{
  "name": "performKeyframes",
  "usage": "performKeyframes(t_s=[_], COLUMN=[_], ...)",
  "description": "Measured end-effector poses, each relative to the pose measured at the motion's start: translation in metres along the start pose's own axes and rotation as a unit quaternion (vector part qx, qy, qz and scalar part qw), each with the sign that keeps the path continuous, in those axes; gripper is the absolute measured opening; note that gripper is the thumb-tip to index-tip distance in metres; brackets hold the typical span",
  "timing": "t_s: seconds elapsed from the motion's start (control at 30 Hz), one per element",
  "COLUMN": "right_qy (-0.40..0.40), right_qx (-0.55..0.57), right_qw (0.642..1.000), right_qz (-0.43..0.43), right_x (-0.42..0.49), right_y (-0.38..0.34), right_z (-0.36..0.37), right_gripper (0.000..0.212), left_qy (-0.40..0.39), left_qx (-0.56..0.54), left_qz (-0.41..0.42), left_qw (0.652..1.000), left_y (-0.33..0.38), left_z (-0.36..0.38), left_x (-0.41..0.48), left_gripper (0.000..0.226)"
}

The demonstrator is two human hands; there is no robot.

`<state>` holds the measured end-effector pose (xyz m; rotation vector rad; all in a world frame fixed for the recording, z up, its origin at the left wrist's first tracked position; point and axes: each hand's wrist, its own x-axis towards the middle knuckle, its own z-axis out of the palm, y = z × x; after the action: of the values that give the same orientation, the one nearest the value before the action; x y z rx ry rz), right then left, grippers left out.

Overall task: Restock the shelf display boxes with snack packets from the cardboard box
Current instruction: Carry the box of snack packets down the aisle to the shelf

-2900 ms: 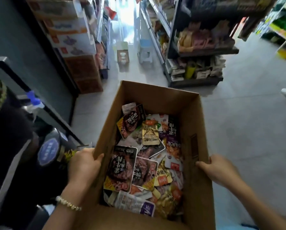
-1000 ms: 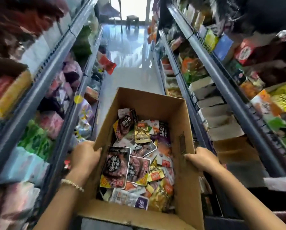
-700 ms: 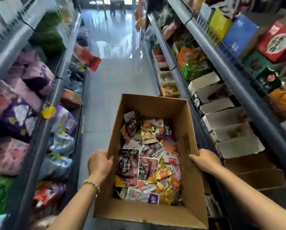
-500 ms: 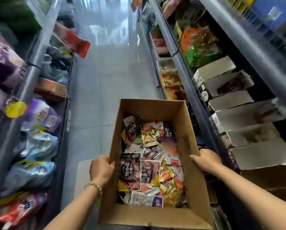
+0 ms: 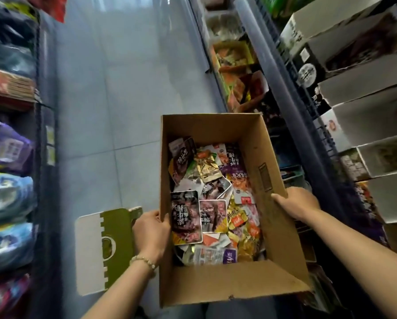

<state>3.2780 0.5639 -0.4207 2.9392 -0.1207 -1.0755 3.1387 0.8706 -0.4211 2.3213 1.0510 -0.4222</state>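
An open brown cardboard box (image 5: 278, 254) sits low in the aisle between my arms. Several mixed snack packets (image 5: 212, 199) fill its bottom, black, gold, orange and purple ones. My left hand (image 5: 150, 233) grips the box's left wall, thumb inside over a black packet. My right hand (image 5: 296, 203) holds the right wall at its rim. On the shelf to the right stand white display boxes (image 5: 363, 97) in a row, several showing little or nothing inside.
A flat white and olive-green card piece (image 5: 105, 249) lies on the grey tiled floor (image 5: 114, 88) left of the box. Bagged goods (image 5: 6, 199) fill the left shelves. The right shelf rail (image 5: 291, 107) runs close to the box's right side.
I have walked from the open floor into the aisle with the box, and the view has tilted down. The box has dropped lower, beside the white display boxes. Both hands kept their grip.
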Motion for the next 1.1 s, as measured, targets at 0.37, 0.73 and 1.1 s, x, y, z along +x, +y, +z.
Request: performKeyframes(t_s=[0.37,0.73,1.1], right_qy=[0.109,0.12,0.118], right_qx=[0.108,0.318,0.307], right_qw=[0.987,0.936,0.935], right_qz=[0.039,0.092,0.13], right_x=[-0.029,-0.07,-0.097], right_y=[0.019,0.023,0.042], right_z=[0.042,0.075,0.1], right_gripper=[0.041,0.083,0.093], left_qy=[-0.084,-0.183,-0.105], left_qx=[0.005,0.081,0.064], left_qz=[-0.017,0.118,0.176], left_qw=[0.996,0.973,0.977], left_y=[-0.011,-0.003,0.104], left_z=[0.032,0.011,-0.055], left_x=[-0.038,0.006,0.07], left_gripper=[0.027,0.074,0.11])
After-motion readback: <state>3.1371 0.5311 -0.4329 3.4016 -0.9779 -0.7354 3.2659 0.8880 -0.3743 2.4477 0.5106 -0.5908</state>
